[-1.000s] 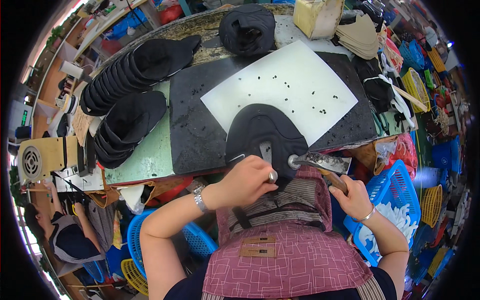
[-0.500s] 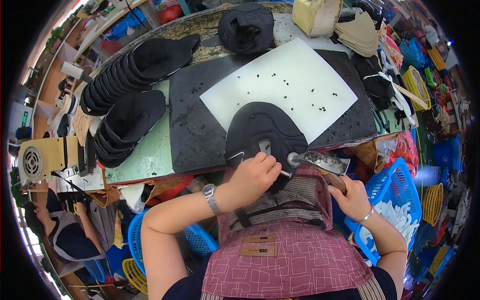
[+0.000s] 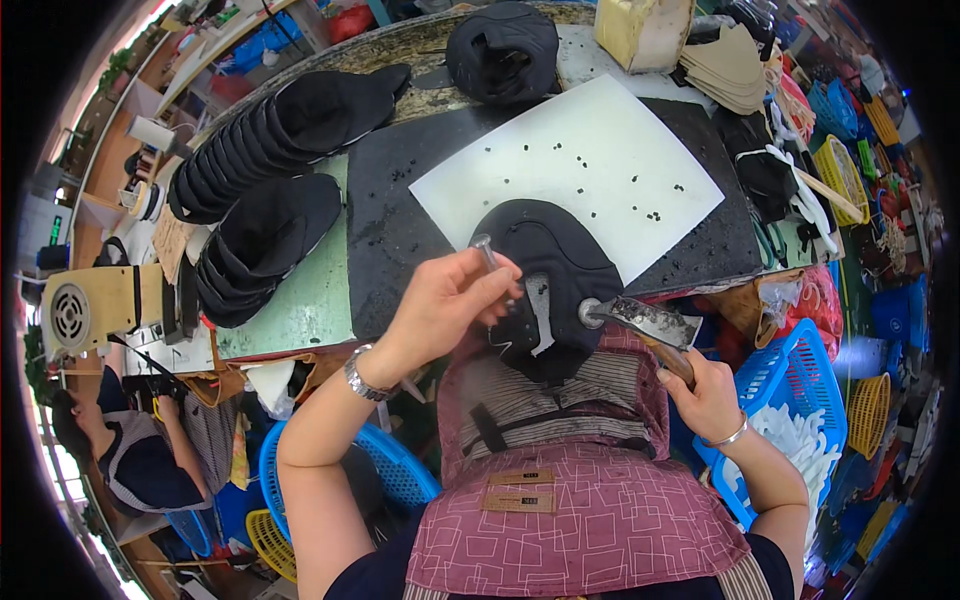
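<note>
A black shoe upper (image 3: 565, 245) lies over the near edge of the white board, with a grey elongated patch showing in its middle. Just left of that patch, my left hand (image 3: 440, 300) is raised, fingers pinched round a slim metal punch (image 3: 487, 253) whose bright end points up and away. My right hand (image 3: 705, 400) grips the wooden handle of a hammer (image 3: 650, 325). Its round metal face is against or close by the upper's right edge; I cannot tell which. The broad dark head extends to the right, over my lap.
Small black bits are scattered on the white board (image 3: 630, 130) and black mat (image 3: 385, 220). Rows of nested black uppers (image 3: 265, 240) stand at left, another black upper (image 3: 500, 55) at the back. A blue basket (image 3: 790, 400) with white pieces is at right; another person (image 3: 150, 450) sits at left.
My left hand has lifted off the upper and moved left, turning the punch from pointing right to pointing up. More of the grey patch shows. The hammer has hardly moved.
</note>
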`<control>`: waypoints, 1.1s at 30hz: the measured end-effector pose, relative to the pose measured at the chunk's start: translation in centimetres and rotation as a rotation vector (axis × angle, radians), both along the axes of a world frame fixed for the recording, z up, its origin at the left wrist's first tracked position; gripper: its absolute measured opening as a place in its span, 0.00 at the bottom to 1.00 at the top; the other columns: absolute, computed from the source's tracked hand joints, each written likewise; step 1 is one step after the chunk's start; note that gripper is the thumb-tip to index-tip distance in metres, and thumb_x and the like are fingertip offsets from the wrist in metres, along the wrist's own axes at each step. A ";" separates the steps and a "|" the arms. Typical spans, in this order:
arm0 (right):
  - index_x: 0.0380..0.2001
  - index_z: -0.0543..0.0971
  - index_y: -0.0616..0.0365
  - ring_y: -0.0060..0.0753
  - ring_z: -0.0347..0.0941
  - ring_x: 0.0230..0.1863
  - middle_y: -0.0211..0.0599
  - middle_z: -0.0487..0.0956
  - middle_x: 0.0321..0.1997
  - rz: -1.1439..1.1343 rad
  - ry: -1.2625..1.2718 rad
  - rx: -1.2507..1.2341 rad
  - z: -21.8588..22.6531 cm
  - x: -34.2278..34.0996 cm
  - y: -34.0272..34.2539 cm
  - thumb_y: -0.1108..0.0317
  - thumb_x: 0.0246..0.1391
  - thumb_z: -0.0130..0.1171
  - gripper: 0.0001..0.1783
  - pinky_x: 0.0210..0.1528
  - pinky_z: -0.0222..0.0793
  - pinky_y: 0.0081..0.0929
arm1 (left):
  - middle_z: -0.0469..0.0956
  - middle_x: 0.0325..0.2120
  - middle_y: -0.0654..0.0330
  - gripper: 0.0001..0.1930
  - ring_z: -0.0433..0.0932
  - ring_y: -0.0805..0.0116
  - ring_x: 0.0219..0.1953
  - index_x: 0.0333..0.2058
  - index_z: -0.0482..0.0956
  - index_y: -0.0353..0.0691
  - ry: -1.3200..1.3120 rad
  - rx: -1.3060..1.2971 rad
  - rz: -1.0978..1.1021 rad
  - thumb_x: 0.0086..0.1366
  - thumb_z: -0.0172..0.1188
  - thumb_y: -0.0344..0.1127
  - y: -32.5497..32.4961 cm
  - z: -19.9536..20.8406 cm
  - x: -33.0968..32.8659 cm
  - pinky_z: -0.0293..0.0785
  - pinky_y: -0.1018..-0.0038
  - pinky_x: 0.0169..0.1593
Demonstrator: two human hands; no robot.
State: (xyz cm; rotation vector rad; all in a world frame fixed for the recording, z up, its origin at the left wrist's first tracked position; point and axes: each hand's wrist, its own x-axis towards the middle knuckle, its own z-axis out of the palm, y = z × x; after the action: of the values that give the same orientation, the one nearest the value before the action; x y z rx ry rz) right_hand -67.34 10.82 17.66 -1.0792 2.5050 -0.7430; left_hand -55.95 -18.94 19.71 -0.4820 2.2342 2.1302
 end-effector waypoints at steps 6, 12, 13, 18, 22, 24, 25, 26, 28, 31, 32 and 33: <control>0.19 0.67 0.61 0.54 0.67 0.18 0.49 0.68 0.13 0.007 -0.004 -0.002 0.1 -0.1 -0.6 0.60 0.46 0.58 0.16 0.20 0.60 0.40 | 0.77 0.32 0.56 0.06 0.77 0.75 0.32 0.37 0.69 0.33 0.018 0.252 0.005 0.61 0.51 0.26 2.9 -3.4 -0.5 0.74 0.82 0.36; 0.19 0.67 0.61 0.55 0.67 0.19 0.50 0.68 0.14 -0.008 -0.008 -0.005 -0.2 -0.1 -0.5 0.60 0.46 0.57 0.16 0.20 0.60 0.40 | 0.77 0.26 0.61 0.03 0.76 0.78 0.29 0.31 0.71 0.33 0.023 -0.109 0.051 0.61 0.52 0.27 4.4 -5.0 -0.7 0.74 0.81 0.34; 0.19 0.67 0.61 0.55 0.67 0.19 0.50 0.68 0.14 -0.009 -0.007 -0.004 -0.1 -0.1 -0.5 0.60 0.46 0.57 0.16 0.20 0.60 0.40 | 0.77 0.26 0.61 0.03 0.76 0.78 0.29 0.31 0.71 0.33 0.024 -0.108 0.050 0.61 0.52 0.27 4.5 -5.0 -0.6 0.74 0.81 0.34; 0.20 0.68 0.61 0.55 0.68 0.19 0.50 0.69 0.14 -0.020 -0.031 -0.002 -0.1 0.0 -0.6 0.60 0.46 0.58 0.16 0.20 0.60 0.40 | 0.78 0.22 0.63 0.04 0.75 0.80 0.26 0.30 0.72 0.34 0.103 0.031 0.158 0.61 0.52 0.29 4.8 -5.5 -0.5 0.72 0.83 0.31; 0.20 0.68 0.61 0.55 0.68 0.19 0.50 0.69 0.14 -0.009 -0.020 0.010 -0.2 -0.1 -0.5 0.60 0.46 0.57 0.15 0.20 0.60 0.39 | 0.78 0.21 0.62 0.04 0.75 0.80 0.23 0.30 0.72 0.35 0.141 -0.266 0.066 0.60 0.54 0.29 4.8 -5.7 -0.3 0.71 0.81 0.27; 0.20 0.68 0.62 0.54 0.68 0.19 0.50 0.69 0.14 -0.019 -0.027 -0.007 -0.4 -0.1 -0.5 0.61 0.46 0.58 0.16 0.20 0.60 0.40 | 0.77 0.19 0.60 0.04 0.75 0.75 0.19 0.30 0.72 0.35 0.296 -0.483 0.068 0.57 0.56 0.28 5.0 -6.2 -0.4 0.70 0.79 0.24; 0.20 0.68 0.62 0.54 0.68 0.19 0.50 0.69 0.14 -0.017 -0.026 -0.008 -0.3 -0.1 -0.5 0.61 0.46 0.58 0.16 0.20 0.60 0.40 | 0.77 0.19 0.60 0.04 0.75 0.75 0.19 0.30 0.72 0.35 0.296 -0.484 0.070 0.57 0.56 0.28 5.2 -6.4 -0.5 0.70 0.79 0.24; 0.20 0.68 0.62 0.54 0.68 0.19 0.50 0.69 0.14 -0.018 -0.029 -0.010 -0.2 0.0 -0.5 0.61 0.46 0.58 0.15 0.20 0.60 0.39 | 0.76 0.19 0.59 0.04 0.75 0.73 0.18 0.30 0.73 0.35 0.394 -0.551 0.093 0.56 0.58 0.27 5.4 -6.6 -0.6 0.70 0.78 0.22; 0.20 0.69 0.62 0.54 0.68 0.19 0.50 0.68 0.14 -0.018 -0.031 -0.012 0.1 -0.2 -0.5 0.61 0.46 0.58 0.15 0.20 0.60 0.38 | 0.75 0.18 0.57 0.06 0.75 0.66 0.18 0.29 0.73 0.37 0.519 -0.688 0.090 0.52 0.61 0.27 5.5 -6.8 -0.7 0.70 0.76 0.21; 0.19 0.70 0.64 0.40 0.65 0.14 0.45 0.68 0.13 0.014 -0.103 -0.011 2.4 -1.0 -0.6 0.66 0.45 0.56 0.12 0.18 0.58 0.29 | 0.75 0.18 0.58 0.09 0.75 0.64 0.20 0.30 0.73 0.38 0.629 -0.867 0.056 0.50 0.63 0.29 5.6 -6.9 -0.3 0.70 0.74 0.21; 0.18 0.69 0.63 0.39 0.66 0.15 0.44 0.69 0.14 0.099 -0.165 -0.196 4.1 -1.2 -0.4 0.67 0.45 0.55 0.11 0.18 0.58 0.27 | 0.75 0.20 0.58 0.11 0.75 0.63 0.21 0.30 0.72 0.38 0.637 -0.870 0.060 0.49 0.64 0.30 5.4 -7.1 -0.3 0.71 0.73 0.21; 0.16 0.69 0.61 0.37 0.66 0.15 0.42 0.70 0.15 0.174 -0.234 -0.378 4.8 -0.8 0.3 0.69 0.44 0.55 0.10 0.18 0.58 0.25 | 0.75 0.20 0.58 0.11 0.75 0.63 0.21 0.30 0.72 0.38 0.626 -0.870 0.061 0.49 0.64 0.30 5.6 -7.1 0.2 0.71 0.73 0.21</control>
State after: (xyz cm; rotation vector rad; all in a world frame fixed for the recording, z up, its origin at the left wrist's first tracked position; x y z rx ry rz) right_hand -68.18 11.10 22.45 -1.2290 2.0931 -1.2444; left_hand -55.79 -13.32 12.63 0.1809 3.4879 1.3082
